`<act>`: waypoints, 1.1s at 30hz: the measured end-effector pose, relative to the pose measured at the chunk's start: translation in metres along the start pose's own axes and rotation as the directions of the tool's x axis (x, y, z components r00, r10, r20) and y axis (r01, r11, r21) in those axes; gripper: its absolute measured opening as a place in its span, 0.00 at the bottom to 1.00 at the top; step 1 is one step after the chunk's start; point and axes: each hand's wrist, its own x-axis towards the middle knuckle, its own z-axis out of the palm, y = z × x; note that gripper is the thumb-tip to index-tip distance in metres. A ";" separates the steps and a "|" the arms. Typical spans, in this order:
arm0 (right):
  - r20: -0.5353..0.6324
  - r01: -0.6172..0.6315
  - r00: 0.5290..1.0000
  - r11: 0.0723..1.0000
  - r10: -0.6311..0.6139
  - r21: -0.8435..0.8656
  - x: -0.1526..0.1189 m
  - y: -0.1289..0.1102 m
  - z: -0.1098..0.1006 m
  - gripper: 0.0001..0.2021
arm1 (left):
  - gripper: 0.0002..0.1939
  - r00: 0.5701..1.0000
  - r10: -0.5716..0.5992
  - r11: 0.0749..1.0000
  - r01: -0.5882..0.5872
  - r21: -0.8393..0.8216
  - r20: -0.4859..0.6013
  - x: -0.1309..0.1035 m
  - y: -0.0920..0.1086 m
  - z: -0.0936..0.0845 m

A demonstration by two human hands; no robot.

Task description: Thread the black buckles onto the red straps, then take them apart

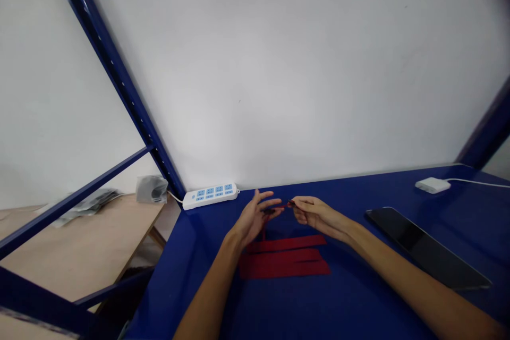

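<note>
My right hand (313,215) pinches a small dark piece at the end of a narrow red strap (283,206) between thumb and fingers. To its left, my left hand (253,218) is open, palm turned inward and fingers spread. The strap runs across to the left fingers, where another small dark piece (269,211) rests against them. From there a red length hangs down toward the table. Just below both hands, several flat red fabric strips (285,263) lie side by side on the blue table (271,308). What the dark pieces are is too small to make out.
A white power strip (211,195) lies at the table's back left. On the right are a dark flat tablet-like device (426,247) and a white adapter (433,185) with a cable. A blue metal frame (119,79) and a wooden table (79,249) stand at left.
</note>
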 end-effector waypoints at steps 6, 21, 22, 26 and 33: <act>0.015 -0.049 0.999 0.991 0.051 -0.127 -0.002 0.002 0.005 0.16 | 0.23 0.996 -0.063 0.971 0.045 0.235 0.069 0.001 -0.018 0.009; -0.037 -0.179 0.984 0.979 0.176 -0.097 -0.003 0.008 0.019 0.23 | 0.20 0.989 0.053 0.818 -0.121 0.562 0.137 -0.002 -0.017 0.010; -0.035 -0.166 0.986 0.984 0.164 -0.066 -0.003 0.007 0.021 0.22 | 0.21 0.988 0.067 0.826 -0.131 0.549 0.136 -0.001 -0.017 0.009; -0.052 -0.110 0.992 0.993 0.112 0.037 -0.004 0.003 0.027 0.18 | 0.22 0.989 0.076 0.850 -0.132 0.510 0.129 0.002 -0.013 0.003; -0.191 -0.006 0.981 0.993 0.029 0.121 -0.002 -0.016 0.022 0.21 | 0.22 0.995 0.064 0.810 -0.095 0.578 0.073 0.001 -0.005 -0.005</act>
